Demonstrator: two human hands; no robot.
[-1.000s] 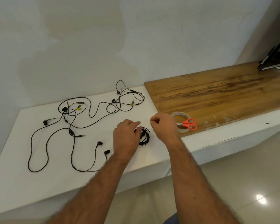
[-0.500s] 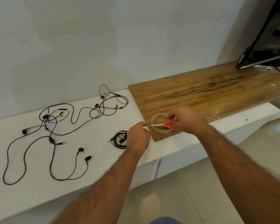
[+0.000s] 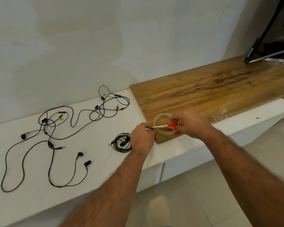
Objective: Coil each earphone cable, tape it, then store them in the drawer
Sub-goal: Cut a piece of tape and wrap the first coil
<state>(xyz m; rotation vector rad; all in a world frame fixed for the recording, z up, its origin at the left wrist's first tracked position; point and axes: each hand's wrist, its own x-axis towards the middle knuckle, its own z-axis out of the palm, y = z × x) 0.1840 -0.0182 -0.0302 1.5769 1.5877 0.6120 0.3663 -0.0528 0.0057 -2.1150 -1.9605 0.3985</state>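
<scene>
- White worktop (image 3: 82, 163) runs along a pale plastered wall (image 3: 105, 38); a wooden board (image 3: 211, 90) lies over its right part, reaching the back edge.
- Clear tape roll (image 3: 156, 119) sits flat at the board's front left corner.
- Right hand (image 3: 189, 123): fingers curled round the red handles of the scissors (image 3: 170, 125), which it holds over the tape roll, blades pointing left.
- Left hand (image 3: 143, 136): fingertips pinched together just off the board's front left corner, meeting the scissor tips; what they pinch, if anything, is too small to tell.
- Coiled earphone (image 3: 121, 143): a black coil with both buds inside the loop, on the worktop near the front edge, just left of the left hand and partly hidden by it; its plug pokes out leftward.
- Loose earphones (image 3: 56, 136): black cables sprawled uncoiled over the left half of the worktop, several crossing one another, two buds lying side by side towards the front edge.
- Further tangle (image 3: 111, 104) near the back edge, beside the board's left side.
- Dark monitor (image 3: 269, 46) stands at the board's far right end.
- Tiled floor (image 3: 195, 202) shows below the front edge.
</scene>
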